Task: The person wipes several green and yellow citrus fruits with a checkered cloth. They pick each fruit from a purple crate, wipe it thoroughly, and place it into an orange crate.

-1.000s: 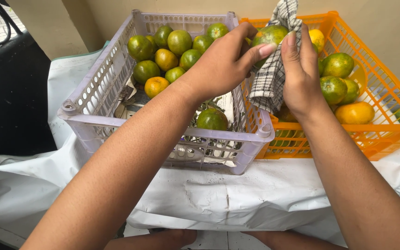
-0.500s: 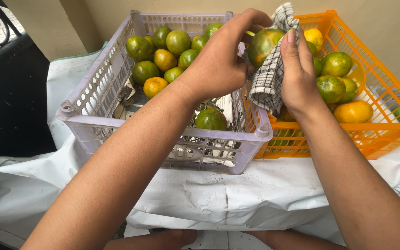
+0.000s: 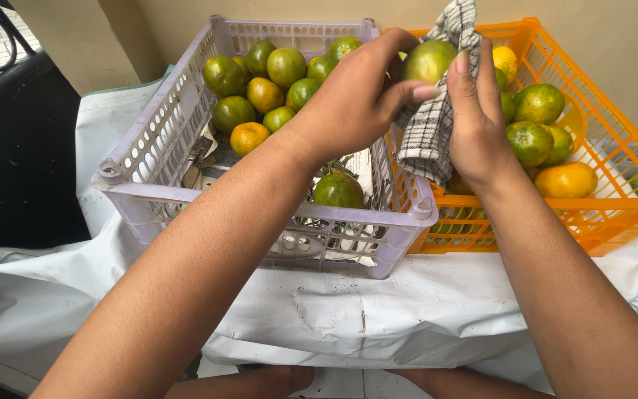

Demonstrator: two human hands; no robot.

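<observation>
Two crates on a white-sheeted table against a beige wall.

My left hand [image 3: 348, 111] grips a green orange [image 3: 428, 62] above the lilac crate [image 3: 149, 159] and orange crate [image 3: 592, 214]; my right hand [image 3: 478, 125] presses a checked cloth [image 3: 426, 137] against it.

Green-yellow orange [image 3: 428, 60] aloft, touching checked cloth [image 3: 437, 111], above crates.

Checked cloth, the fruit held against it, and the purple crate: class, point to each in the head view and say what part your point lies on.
checked cloth [image 3: 428, 137], head view, on its hanging lower fold.
green fruit [image 3: 428, 60], head view, on its bare top skin.
purple crate [image 3: 260, 203], head view, on its near rim.
</observation>
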